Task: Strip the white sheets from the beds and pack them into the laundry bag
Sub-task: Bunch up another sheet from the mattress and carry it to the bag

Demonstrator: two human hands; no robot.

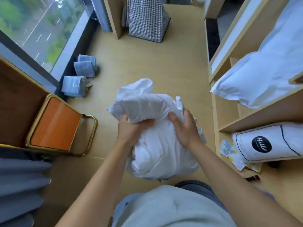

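White sheet bundle (157, 141) is hanging mid-frame over the pale floor (164, 63), just ahead of the person's torso, bunched into a crumpled ball; both bare forearms are reaching forward and down, converging on it; left hand (131, 130) is gripping the bundle's upper left side, fingers curling into the fabric, thumb lying across the top fold; right hand (185, 128) is clutching the upper right side, knuckles up, fingers closing round a twisted tail of cloth that is sticking up past the thumb; hands are sitting near each other, not touching, fabric bulging between them; houndstooth laundry bag (147, 18) is standing upright on the floor at the far end of the aisle, well apart from the bundle, beside a wooden panel, top running out of frame; writing: white cushion (278, 145) on the lower right shelf is showing a round black patch reading "Hello" in white script; tag on the nearest folded blue towel (73, 86) by the window is too small to read; orange chair (55, 123) is sitting at left; white pillow (255, 82) is lying on the bunk at right
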